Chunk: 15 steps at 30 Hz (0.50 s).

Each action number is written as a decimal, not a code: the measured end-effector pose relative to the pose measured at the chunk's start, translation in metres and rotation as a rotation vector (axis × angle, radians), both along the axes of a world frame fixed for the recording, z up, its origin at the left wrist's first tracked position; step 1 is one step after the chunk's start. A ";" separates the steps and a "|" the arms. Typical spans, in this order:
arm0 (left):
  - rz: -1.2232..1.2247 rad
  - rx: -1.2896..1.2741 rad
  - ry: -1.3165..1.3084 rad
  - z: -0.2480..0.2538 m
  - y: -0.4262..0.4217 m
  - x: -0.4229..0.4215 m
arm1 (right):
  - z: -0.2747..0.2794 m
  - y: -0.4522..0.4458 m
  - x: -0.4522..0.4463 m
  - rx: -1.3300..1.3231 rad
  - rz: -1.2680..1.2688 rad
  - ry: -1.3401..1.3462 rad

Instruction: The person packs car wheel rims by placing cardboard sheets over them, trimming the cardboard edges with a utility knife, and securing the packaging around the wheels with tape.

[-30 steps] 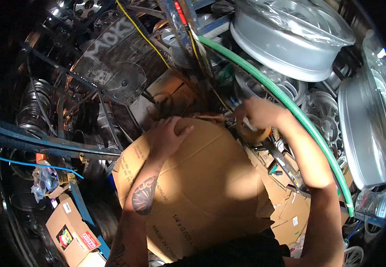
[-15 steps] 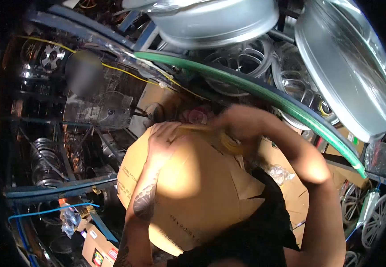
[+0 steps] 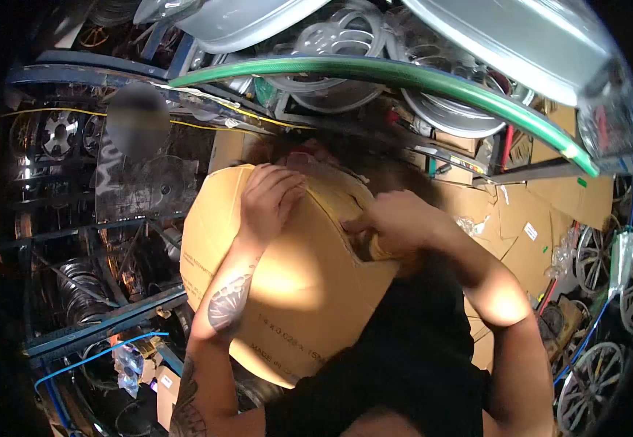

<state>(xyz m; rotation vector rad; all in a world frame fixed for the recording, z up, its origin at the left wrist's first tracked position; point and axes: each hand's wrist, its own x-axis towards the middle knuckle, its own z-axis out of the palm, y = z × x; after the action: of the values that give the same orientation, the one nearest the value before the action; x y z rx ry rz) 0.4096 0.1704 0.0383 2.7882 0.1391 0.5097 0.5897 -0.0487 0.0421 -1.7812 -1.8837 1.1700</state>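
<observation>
A big rounded sheet of brown cardboard (image 3: 298, 284) with dark printed lettering is held up in front of my body. My left hand (image 3: 267, 200) lies over its top edge, fingers curled around the rim. My right hand (image 3: 400, 222) is at its upper right edge, beside a notch where a strip is bent away. Its fingers are closed on the cardboard there. A yellowish curved piece shows below those fingers, partly hidden; I cannot make out whether it belongs to the sheet.
A green hose (image 3: 374, 69) arches across the upper view before silver wheel rims (image 3: 331, 62). Blue metal racking (image 3: 105, 320) with dark parts stands at left. Flattened cardboard (image 3: 528, 226) and spoked wheels (image 3: 593, 386) are at right. A thin blue tube (image 3: 101, 342) juts out at lower left.
My view has shifted, so the hose and wheel rims sit higher. My right hand has come down along the sheet's right edge. The torn flaps seen at lower right are out of sight.
</observation>
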 end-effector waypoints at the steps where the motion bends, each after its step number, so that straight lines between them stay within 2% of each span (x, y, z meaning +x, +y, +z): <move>1: -0.083 -0.005 0.053 0.002 -0.012 -0.002 | -0.001 0.000 -0.002 0.012 -0.044 0.013; 3: -0.255 -0.018 0.174 0.014 -0.049 -0.003 | -0.023 -0.004 -0.001 0.052 -0.137 0.106; 5: -0.265 -0.016 0.206 0.014 -0.060 0.002 | -0.065 -0.017 0.006 0.105 -0.237 0.252; 7: -0.219 -0.042 0.235 0.009 -0.056 0.003 | -0.020 -0.056 0.019 0.266 -0.439 0.199; 8: -0.192 -0.065 0.193 0.008 -0.060 0.003 | 0.005 -0.071 0.019 0.252 -0.433 -0.033; 11: -0.147 -0.078 0.102 0.004 -0.065 0.004 | 0.081 -0.108 -0.019 0.126 -0.278 -0.350; 15: -0.161 -0.035 0.062 0.000 -0.066 0.004 | 0.036 -0.107 -0.082 0.020 -0.273 -0.338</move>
<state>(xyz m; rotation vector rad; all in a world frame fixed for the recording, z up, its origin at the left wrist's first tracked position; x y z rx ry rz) 0.4141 0.1040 0.0378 2.7517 -0.0623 0.3785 0.5073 -0.1558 0.0784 -2.2516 -1.7322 0.7906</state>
